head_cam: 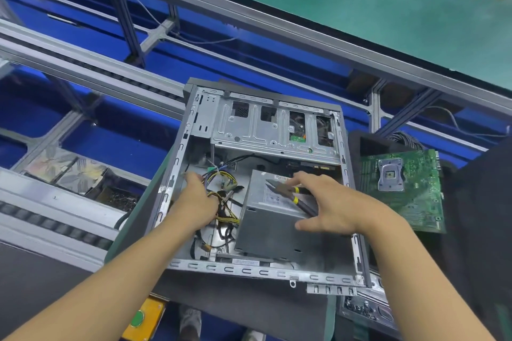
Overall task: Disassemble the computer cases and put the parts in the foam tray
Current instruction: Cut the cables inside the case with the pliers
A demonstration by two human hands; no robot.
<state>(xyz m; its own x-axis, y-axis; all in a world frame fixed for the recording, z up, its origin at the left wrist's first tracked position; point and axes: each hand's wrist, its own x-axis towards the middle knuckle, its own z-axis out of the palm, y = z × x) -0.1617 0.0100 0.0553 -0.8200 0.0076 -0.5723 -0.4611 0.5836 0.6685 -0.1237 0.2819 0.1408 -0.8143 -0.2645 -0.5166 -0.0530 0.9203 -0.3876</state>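
Note:
An open computer case [277, 273] lies on its side in front of me, its grey drive cage [249, 124] at the far end. Inside, a grey power supply [274, 232] sits at the right and a bundle of yellow and black cables [225, 216] at the left. My left hand [198, 199] reaches into the case and grips the cable bundle. My right hand [332, 207] hovers over the power supply and holds cutting pliers [291, 192] with dark handles and yellow bands, jaws pointing left.
A green motherboard [401, 188] lies on dark foam [471, 202] right of the case. Another metal part [365, 307] lies at the near right. A conveyor frame [69, 69] runs at the left, with a green shelf [332, 3] above. A yellow box with a green button [141, 318] sits below.

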